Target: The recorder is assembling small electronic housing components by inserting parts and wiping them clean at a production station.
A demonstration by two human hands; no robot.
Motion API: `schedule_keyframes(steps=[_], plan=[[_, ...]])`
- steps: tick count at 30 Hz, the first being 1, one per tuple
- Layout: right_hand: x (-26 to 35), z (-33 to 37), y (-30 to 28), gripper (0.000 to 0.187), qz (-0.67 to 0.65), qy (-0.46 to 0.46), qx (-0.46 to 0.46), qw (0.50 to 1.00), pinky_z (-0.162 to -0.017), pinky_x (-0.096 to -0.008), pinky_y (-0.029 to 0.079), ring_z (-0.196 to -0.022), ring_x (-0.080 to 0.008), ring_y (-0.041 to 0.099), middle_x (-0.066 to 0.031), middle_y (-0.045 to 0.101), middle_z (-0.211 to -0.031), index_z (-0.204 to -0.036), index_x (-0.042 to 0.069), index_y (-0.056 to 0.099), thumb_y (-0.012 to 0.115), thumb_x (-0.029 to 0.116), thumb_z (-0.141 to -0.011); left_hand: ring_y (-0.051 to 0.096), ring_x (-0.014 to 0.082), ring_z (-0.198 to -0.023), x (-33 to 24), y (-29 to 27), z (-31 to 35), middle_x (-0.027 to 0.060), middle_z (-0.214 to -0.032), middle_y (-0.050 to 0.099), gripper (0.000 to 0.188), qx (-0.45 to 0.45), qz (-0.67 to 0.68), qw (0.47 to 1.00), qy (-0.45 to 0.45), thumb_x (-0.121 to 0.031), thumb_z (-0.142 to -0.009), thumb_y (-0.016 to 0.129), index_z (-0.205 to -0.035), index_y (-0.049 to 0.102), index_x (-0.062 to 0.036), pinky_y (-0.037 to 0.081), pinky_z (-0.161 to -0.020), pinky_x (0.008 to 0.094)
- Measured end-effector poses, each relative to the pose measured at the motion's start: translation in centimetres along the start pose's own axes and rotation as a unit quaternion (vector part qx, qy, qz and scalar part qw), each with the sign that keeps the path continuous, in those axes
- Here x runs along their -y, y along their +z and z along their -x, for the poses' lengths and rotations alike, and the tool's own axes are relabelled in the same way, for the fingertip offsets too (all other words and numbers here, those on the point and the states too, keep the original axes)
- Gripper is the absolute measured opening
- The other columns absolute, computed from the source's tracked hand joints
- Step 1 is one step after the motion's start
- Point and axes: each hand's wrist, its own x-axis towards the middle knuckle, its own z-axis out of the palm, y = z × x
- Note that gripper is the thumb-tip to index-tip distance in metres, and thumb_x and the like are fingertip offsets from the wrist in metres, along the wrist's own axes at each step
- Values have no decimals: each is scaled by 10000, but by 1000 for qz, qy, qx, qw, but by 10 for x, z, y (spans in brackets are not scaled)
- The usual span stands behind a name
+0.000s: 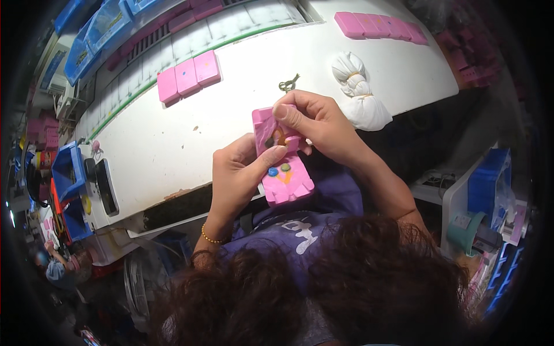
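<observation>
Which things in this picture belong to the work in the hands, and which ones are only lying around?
Belonging to the work:
Pink pieces, held by the left hand and right hand
Similar pink blocks, probably

Apparently just lying about:
White tied bundle
Small metal object, use unclear
Dark flat device at far left

The block sits between the person's left hand and right hand, before the torso. Beyond the right hand, a tool lies on the table, with a cloth bundle to its right. Behind the bundle, a row of blocks lies near the far right edge. Farther left, three blocks lie side by side before the conveyor. Bins stand past the table's left end.
</observation>
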Motion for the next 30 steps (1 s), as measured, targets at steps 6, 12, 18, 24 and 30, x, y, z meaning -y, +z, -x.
schedule_keyframes(steps=[6,12,18,24,30], plan=[[-5,15,-6,294,158,-81,44,983,-592,-211,490,-718,-67,594,-41,668,-855,-1093,-12,641,681,232,-933,650,106,-854,4,0,3,108,-979,709,249,-35,53,997,47,-55,-905,689,-1115,650,72,525,-763,250],[-14,20,-5,228,50,-33,-4,998,-611,-228,502,-722,-77,597,-45,664,-870,-1042,-33,652,689,156,-919,626,81,-851,3,2,3,82,-976,702,252,-28,40,998,48,-101,-940,663,-1120,650,74,501,-751,229],[-11,19,3,255,44,-63,-5,997,-584,-219,491,-676,-71,585,-40,650,-814,-1021,-29,657,657,216,-948,607,67,-858,4,-2,8,59,-973,702,290,-27,26,998,60,-194,-981,621,-1100,668,65,486,-764,221],[-20,21,-8,265,91,-69,-19,993,-564,-228,472,-630,-76,568,-35,640,-803,-1034,-3,666,643,251,-959,618,77,-866,5,2,3,67,-977,705,270,-11,33,998,54,-166,-974,626,-1110,668,64,492,-775,227],[8,29,7,204,321,-288,-145,890,-686,-305,491,-779,-196,607,-71,624,-903,-1066,31,647,642,178,-924,620,85,-872,5,-2,6,84,-976,704,258,-29,11,999,43,-146,-975,620,-1107,664,71,497,-777,230]])
